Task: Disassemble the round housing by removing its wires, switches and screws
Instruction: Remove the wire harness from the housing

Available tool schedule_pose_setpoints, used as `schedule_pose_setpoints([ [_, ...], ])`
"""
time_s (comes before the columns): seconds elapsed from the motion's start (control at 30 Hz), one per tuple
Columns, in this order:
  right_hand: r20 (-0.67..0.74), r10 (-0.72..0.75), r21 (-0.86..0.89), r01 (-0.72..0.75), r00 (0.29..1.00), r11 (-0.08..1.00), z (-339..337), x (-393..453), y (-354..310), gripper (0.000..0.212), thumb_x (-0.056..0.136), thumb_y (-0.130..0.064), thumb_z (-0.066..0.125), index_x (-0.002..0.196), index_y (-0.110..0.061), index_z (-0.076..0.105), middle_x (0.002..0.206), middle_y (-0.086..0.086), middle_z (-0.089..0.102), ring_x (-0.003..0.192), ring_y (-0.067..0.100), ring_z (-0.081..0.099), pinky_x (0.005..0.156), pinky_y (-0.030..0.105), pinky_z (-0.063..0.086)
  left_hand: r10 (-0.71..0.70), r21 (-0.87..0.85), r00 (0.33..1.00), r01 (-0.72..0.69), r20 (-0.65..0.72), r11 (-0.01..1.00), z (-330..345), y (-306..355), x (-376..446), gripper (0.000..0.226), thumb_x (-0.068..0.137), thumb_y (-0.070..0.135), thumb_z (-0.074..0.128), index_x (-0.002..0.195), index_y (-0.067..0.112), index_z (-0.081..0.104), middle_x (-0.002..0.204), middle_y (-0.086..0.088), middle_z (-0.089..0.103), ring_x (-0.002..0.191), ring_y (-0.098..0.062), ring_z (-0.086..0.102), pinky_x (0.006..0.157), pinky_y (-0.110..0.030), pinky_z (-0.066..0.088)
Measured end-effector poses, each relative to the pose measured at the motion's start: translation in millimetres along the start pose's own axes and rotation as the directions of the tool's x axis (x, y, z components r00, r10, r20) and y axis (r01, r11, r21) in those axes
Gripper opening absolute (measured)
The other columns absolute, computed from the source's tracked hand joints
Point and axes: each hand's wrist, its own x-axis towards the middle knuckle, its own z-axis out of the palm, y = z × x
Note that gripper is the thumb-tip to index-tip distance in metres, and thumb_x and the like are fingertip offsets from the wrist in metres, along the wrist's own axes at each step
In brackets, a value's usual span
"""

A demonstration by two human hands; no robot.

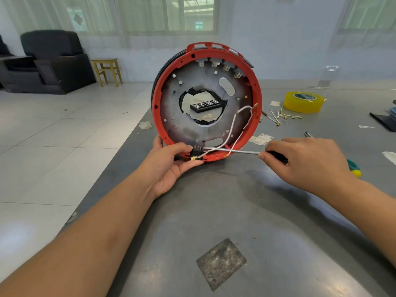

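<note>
yellow tape roll (303,102), wooden stool (107,70), perhaps an armchair (51,61)

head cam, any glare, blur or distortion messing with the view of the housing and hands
Head view: wide-angle bending curves the forearms and table edge; soft window glare sheens the tabletop; the round housing, left hand, right hand and screwdriver stay sharp.

A grey metal desk (246,200) carried the round housing (205,101) on edge at twelve o'clock, yellow tape (303,102) and loose wires (285,116) at two, a dark patch (221,263) near six.
</note>
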Motion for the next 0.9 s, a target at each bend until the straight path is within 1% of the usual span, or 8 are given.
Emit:
schedule_pose_setpoints([
  [0.07,-0.014,0.014,0.034,-0.013,1.0,0.999,3,-3,2,0.042,0.1,-0.063,0.036,0.087,-0.039,0.068,0.068,-0.018,0.061,0.052,0.01,0.044,0.043,0.017,0.04,0.003,-0.005,1.0,-0.003,-0.013,1.0,0,0,1,0.057,0.09,-0.018,0.063,0.131,0.02,0.051,0.111,-0.016,0.065,0.082,-0.034,0.08,0.069,-0.046,0.066],
  [0.17,-0.03,0.049,0.099,-0.046,0.998,0.994,6,-7,7,0.047,0.099,-0.068,0.032,0.09,-0.039,0.069,0.071,-0.019,0.063,0.056,0.008,0.045,0.043,0.014,0.036,0.001,-0.028,1.0,-0.002,-0.02,1.0,-1,0,2,0.058,0.09,-0.017,0.063,0.134,0.019,0.05,0.117,-0.019,0.068,0.087,-0.035,0.081,0.07,-0.046,0.067],
  [0.27,0.0,0.063,0.182,-0.062,0.998,0.981,9,-11,13,0.05,0.096,-0.072,0.03,0.092,-0.039,0.068,0.074,-0.017,0.066,0.059,0.008,0.052,0.045,0.02,0.046,0.008,-0.039,1.0,-0.009,-0.023,0.999,-2,0,2,0.06,0.091,-0.017,0.062,0.137,0.019,0.049,0.123,-0.02,0.068,0.091,-0.036,0.081,0.072,-0.048,0.067],
  [0.4,0.019,0.046,0.218,-0.049,0.999,0.975,9,-15,20,0.046,0.097,-0.07,0.033,0.092,-0.041,0.067,0.078,-0.019,0.066,0.064,0.006,0.05,0.049,0.016,0.037,0.01,-0.048,1.0,-0.01,-0.016,0.999,-3,0,3,0.063,0.091,-0.016,0.063,0.141,0.02,0.048,0.124,-0.021,0.068,0.095,-0.039,0.08,0.072,-0.048,0.067],
  [0.53,0.143,0.012,0.25,-0.048,0.99,0.967,10,-18,25,0.049,0.094,-0.077,0.03,0.1,-0.044,0.066,0.087,-0.023,0.067,0.073,0.005,0.057,0.055,0.029,0.054,0.006,-0.074,1.0,-0.007,-0.02,0.997,-4,-1,5,0.063,0.091,-0.016,0.063,0.139,0.021,0.049,0.122,-0.02,0.069,0.094,-0.039,0.08,0.07,-0.047,0.067],
  [0.7,0.272,-0.058,0.27,-0.018,0.961,0.963,11,-18,34,0.058,0.09,-0.081,0.024,0.106,-0.044,0.065,0.094,-0.022,0.063,0.083,0.004,0.061,0.064,0.032,0.058,0.02,-0.074,0.999,-0.022,-0.037,0.997,-5,-1,6,0.063,0.09,-0.014,0.065,0.141,0.021,0.05,0.119,-0.017,0.069,0.09,-0.036,0.081,0.071,-0.046,0.067],
  [0.77,0.292,-0.071,0.269,-0.01,0.954,0.963,13,-18,37,0.054,0.091,-0.079,0.028,0.107,-0.044,0.066,0.097,-0.021,0.061,0.087,0.005,0.061,0.069,0.033,0.058,0.023,-0.069,0.999,-0.026,-0.047,0.997,-5,-1,6,0.065,0.091,-0.013,0.066,0.142,0.022,0.048,0.119,-0.017,0.068,0.089,-0.035,0.081,0.071,-0.045,0.067],
  [0.9,0.297,-0.061,0.266,-0.022,0.953,0.964,15,-18,42,0.04,0.094,-0.064,0.044,0.109,-0.04,0.071,0.101,-0.013,0.063,0.095,0.013,0.061,0.081,0.036,0.052,0.027,-0.069,0.998,-0.03,-0.048,0.997,-4,-1,4,0.061,0.091,-0.011,0.068,0.14,0.021,0.047,0.122,-0.02,0.066,0.092,-0.038,0.08,0.072,-0.046,0.067],
])
